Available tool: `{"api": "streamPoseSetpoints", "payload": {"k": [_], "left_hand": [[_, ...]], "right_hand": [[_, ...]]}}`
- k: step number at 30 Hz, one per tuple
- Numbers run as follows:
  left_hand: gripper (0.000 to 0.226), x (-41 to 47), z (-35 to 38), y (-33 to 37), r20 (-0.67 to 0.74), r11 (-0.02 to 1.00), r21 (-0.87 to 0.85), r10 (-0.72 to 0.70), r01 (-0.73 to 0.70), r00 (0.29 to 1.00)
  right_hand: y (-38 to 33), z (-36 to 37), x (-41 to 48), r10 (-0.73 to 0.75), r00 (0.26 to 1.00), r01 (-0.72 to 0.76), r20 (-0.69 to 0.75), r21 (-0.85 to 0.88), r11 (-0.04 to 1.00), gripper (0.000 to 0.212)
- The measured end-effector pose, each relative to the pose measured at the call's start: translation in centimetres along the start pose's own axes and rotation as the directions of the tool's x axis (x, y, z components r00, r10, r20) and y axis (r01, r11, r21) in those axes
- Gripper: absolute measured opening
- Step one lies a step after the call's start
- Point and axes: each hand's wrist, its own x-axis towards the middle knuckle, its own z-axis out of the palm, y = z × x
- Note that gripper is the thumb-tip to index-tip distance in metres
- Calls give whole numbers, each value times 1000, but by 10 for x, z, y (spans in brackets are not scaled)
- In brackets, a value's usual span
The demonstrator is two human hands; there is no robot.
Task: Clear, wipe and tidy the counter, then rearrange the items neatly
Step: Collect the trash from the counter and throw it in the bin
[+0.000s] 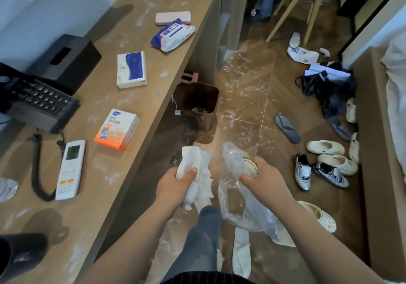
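Note:
My left hand grips a crumpled white tissue above the floor, off the counter's edge. My right hand holds a clear plastic bag together with a small round white lid with a gold rim. The long wooden counter on the left is smeared with white powder. On it lie a white remote, an orange and white box, a blue and white box, a wet wipes pack and a pink case.
A black desk phone and black tissue box stand by the wall. A brown bin sits on the floor under the counter edge. Shoes, slippers and a dark bag litter the powder-streaked floor. A bed edge is at right.

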Motion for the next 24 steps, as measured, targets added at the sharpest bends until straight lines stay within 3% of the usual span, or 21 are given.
{"api": "streamPoseSetpoints", "payload": {"k": [15,24], "left_hand": [[58,163,3,124,-14,982,181,-56,57,998],[39,239,37,194,-128,986,136,-78,95,989]], "right_hand": [[-46,-53,195,58,996,-53,66,-72,996,31],[-55,-90,322,-1,987,25,160,-147,989,32]]}}
